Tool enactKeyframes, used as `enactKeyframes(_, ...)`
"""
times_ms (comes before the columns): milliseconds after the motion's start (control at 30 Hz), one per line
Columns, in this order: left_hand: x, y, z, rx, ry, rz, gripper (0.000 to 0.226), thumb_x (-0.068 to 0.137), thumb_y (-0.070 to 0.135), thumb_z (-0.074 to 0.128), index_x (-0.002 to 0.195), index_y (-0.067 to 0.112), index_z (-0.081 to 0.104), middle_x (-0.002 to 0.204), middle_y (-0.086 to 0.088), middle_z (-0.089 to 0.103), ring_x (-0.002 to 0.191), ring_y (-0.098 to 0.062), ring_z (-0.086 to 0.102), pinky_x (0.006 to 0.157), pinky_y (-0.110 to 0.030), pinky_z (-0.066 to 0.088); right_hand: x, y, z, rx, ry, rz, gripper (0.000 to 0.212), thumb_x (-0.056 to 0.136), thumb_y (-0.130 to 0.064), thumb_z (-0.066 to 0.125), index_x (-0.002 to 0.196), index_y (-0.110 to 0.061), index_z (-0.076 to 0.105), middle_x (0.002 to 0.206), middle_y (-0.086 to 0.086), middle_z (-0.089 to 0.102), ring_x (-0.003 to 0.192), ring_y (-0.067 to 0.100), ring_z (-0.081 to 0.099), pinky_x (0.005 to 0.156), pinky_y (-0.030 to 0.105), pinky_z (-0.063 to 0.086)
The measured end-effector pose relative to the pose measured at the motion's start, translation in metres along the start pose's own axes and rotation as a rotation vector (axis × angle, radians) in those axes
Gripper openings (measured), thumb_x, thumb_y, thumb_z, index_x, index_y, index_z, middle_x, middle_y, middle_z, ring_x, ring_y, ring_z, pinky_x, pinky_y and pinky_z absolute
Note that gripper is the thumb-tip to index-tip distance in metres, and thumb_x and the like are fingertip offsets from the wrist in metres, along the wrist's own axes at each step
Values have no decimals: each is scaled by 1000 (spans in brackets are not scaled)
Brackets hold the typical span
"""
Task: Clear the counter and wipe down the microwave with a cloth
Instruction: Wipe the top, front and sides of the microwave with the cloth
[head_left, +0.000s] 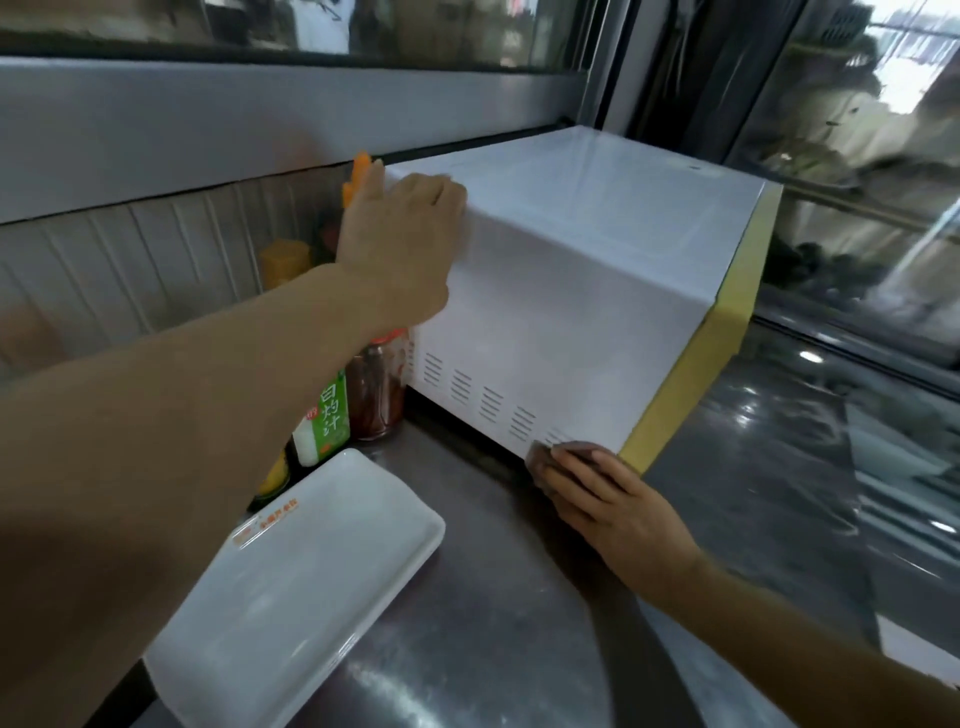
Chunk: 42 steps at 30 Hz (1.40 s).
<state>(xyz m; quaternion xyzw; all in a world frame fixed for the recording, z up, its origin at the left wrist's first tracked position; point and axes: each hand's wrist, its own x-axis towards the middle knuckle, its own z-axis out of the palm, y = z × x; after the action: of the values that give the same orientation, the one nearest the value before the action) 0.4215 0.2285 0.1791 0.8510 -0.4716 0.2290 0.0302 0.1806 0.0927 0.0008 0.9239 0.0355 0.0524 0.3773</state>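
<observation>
Wiping stage of the task, seen from the head camera. The microwave (571, 270), white with a yellow front edge, stands on the steel counter (493, 623) against the window sill, its vented side panel facing the viewer. The right hand (608, 509) presses a dark brownish cloth (571, 449) against the lower corner of that panel, just beside the vent slots and close to where the panel meets the counter; its fingers (582, 470) lie fairly straight and flat over the cloth, pressing it rather than pinching it. The left hand (400, 234) steadies the microwave at the top rear corner, fingers curled over the edge onto the top surface; how firmly they grip cannot be told.

Judged progress: wiping is under way on the side panel, with the cloth at the bottom of the panel. The frame does not show whether the top, front or far side have been wiped.

Clearing of the counter looks incomplete. A white rectangular tray (291, 587) lies on the counter near the microwave, and a green-labelled sauce bottle (324, 415), a jar of red paste (376, 384) and further yellow and orange containers (285, 260) stand crowded between the microwave and the wall.
</observation>
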Motion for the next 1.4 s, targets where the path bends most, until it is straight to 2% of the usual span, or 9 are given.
enactKeyframes(200, -12, 34, -10, -140, 83, 77, 92, 73, 8, 62, 149, 17, 11, 158, -5, 11, 144, -24, 16, 114, -53, 12, -28, 33, -20, -1, 92, 40, 52, 81, -20, 46, 132, -19, 53, 140, 1, 50, 132, 22, 44, 114, 41, 7)
enactKeyframes(467, -13, 54, -12, -205, -37, 143, 90, 78, 4, 59, 149, 31, 10, 159, 6, 11, 146, -15, 10, 116, -50, 3, -18, 106, -90, 189, 456, 456, 48, 86, -13, 51, 134, -15, 46, 148, 13, 31, 136, 36, 28, 110, 52, 26)
enactKeyframes(533, -13, 51, -10, -223, -46, 145, 92, 77, 2, 58, 149, 32, 9, 159, 7, 10, 146, -13, 9, 116, -50, 3, -6, 105, -97, 356, 480, 634, 57, 81, -8, 63, 133, -14, 38, 149, 24, 29, 128, 44, 39, 88, 51, 50)
enactKeyframes(633, -16, 50, -5, -233, -33, 142, 94, 75, 1, 58, 150, 31, 8, 159, 6, 11, 146, -13, 8, 116, -49, 4, 11, 84, -96, 565, 491, 833, 70, 81, -3, 61, 137, -22, 23, 152, 23, 20, 120, 43, 48, 55, 37, 52)
enactKeyframes(933, -18, 52, 3, -273, 49, 136, 97, 72, 1, 64, 149, 30, 13, 158, 3, 15, 146, -16, 11, 115, -51, 7, 46, 35, -65, 676, 727, 1076, 71, 91, -8, 52, 144, -13, 4, 149, 35, 3, 139, 45, 17, 97, 41, 44)
enactKeyframes(1100, -19, 52, 2, -279, 46, 141, 95, 74, 2, 63, 150, 28, 12, 159, 2, 13, 146, -17, 10, 115, -52, 7, 30, -6, -32, 646, 568, 998, 76, 87, -5, 61, 146, -16, 15, 149, 25, 8, 128, 41, 39, 81, 27, 46)
enactKeyframes(1233, -20, 53, 3, -273, 42, 150, 95, 74, 0, 62, 150, 28, 11, 159, 3, 12, 146, -17, 9, 115, -52, 6, 6, -51, -10, 741, 276, 949, 52, 94, -62, 27, 138, -59, 0, 140, -42, 18, 133, 2, 35, 104, 26, 32)
enactKeyframes(1333, -19, 53, 4, -276, 42, 150, 95, 75, 0, 62, 150, 28, 10, 159, 3, 11, 146, -17, 8, 115, -53, 6, -6, -63, -13, 737, 58, 936, 55, 92, -62, 25, 140, -53, 1, 145, -10, 39, 115, 24, 54, 81, 33, 40)
enactKeyframes(1400, -19, 51, 3, -266, 32, 158, 97, 74, 2, 64, 150, 27, 9, 159, 2, 10, 146, -18, 7, 115, -52, 6, -12, -65, -25, 710, -47, 772, 53, 100, -34, 27, 148, -35, 3, 152, 6, 20, 110, 30, 54, 75, 33, 44)
